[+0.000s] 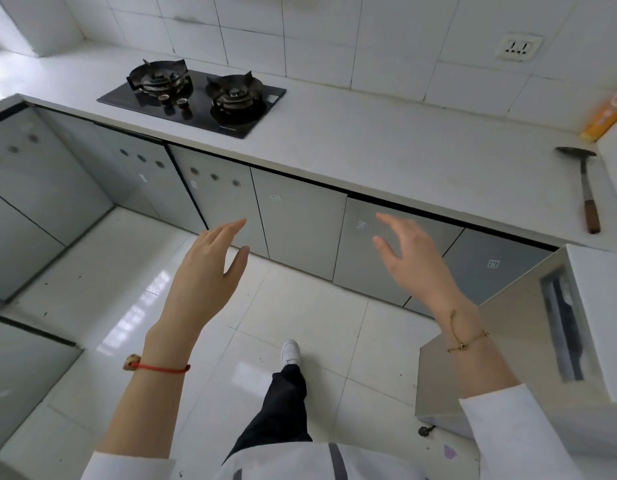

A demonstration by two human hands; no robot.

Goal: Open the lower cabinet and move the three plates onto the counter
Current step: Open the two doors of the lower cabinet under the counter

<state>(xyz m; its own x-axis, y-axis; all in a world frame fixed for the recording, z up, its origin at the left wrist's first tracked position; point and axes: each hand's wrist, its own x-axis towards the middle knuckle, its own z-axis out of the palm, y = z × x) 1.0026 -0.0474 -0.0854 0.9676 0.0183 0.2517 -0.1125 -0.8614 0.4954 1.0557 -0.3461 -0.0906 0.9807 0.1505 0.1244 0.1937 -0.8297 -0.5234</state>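
Note:
A row of grey lower cabinet doors (300,220) runs under the white counter (386,143), and all of them are closed. No plates are in view. My left hand (205,271) is held out in front of the doors with fingers apart and nothing in it. My right hand (409,251) is also open and empty, hovering before the door (362,258) right of centre without touching it. Both hands are apart from the cabinet fronts.
A black two-burner gas hob (193,97) sits at the counter's back left. A metal spatula with a wooden handle (585,188) and an orange packet (608,116) lie at the right. A white box-like unit (528,341) juts out at the right. More cabinets (40,188) line the left.

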